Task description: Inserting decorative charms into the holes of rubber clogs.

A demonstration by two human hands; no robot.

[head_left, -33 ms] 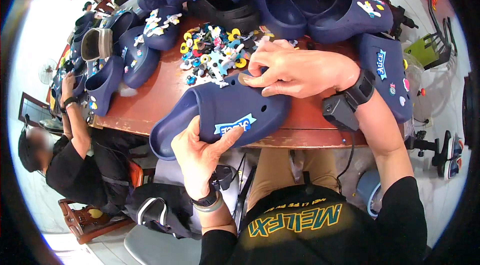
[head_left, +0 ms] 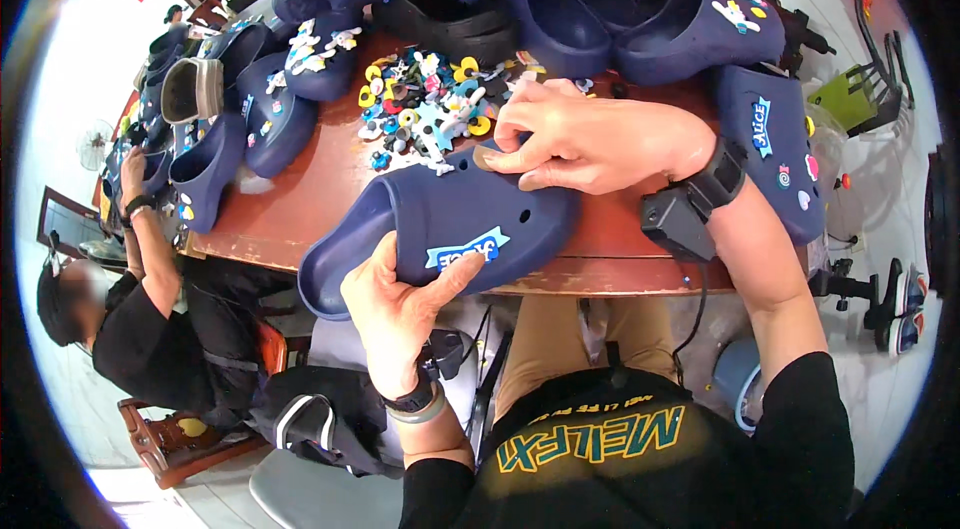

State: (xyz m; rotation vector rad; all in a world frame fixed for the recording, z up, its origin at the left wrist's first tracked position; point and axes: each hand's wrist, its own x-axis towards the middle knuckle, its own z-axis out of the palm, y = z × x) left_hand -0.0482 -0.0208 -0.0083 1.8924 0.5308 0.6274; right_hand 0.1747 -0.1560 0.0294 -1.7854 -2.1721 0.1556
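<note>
A navy foam clog [head_left: 450, 204] lies tilted at the table's near edge, its toe toward the right. My left hand [head_left: 400, 299] grips its near side, thumb on top, beside a blue-and-white banner charm [head_left: 466, 249] fixed to the upper. My right hand [head_left: 570, 139] is closed over the far side of the toe, fingertips pressed together against the upper; whatever they hold is hidden. A few round holes show in the upper. Just beyond the clog lies a heap of small shoe charms [head_left: 425, 109] in yellow, white, black and blue.
More navy clogs [head_left: 560, 14] are piled along the far side, with a black clog [head_left: 445, 24] among them. A decorated clog [head_left: 770, 149] stands at the right. On the left, a co-worker [head_left: 130, 299] sits by other clogs. A blue bucket [head_left: 738, 379] is on the floor.
</note>
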